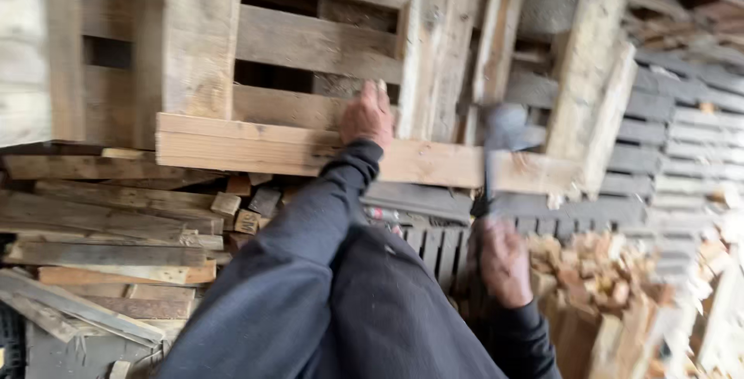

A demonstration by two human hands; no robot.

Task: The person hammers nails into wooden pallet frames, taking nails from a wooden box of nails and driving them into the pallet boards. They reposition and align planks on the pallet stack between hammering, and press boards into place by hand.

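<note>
My left hand [366, 115], in a dark sleeve, lies flat against a pale wooden plank [256, 146] that runs across a weathered wooden pallet [310, 42]. My right hand [504, 261] is closed around the dark handle of a hammer [504, 132]. The hammer's grey head is blurred and hovers just over the plank's right part, to the right of my left hand. A second upright pallet board [589, 77] stands beside the hammer head.
Loose planks and offcuts [108, 224] are stacked at the left. A heap of small split wood pieces [597, 270] lies at the lower right. Grey slatted pallets [682, 146] fill the right side. My dark-clad leg or body covers the lower middle.
</note>
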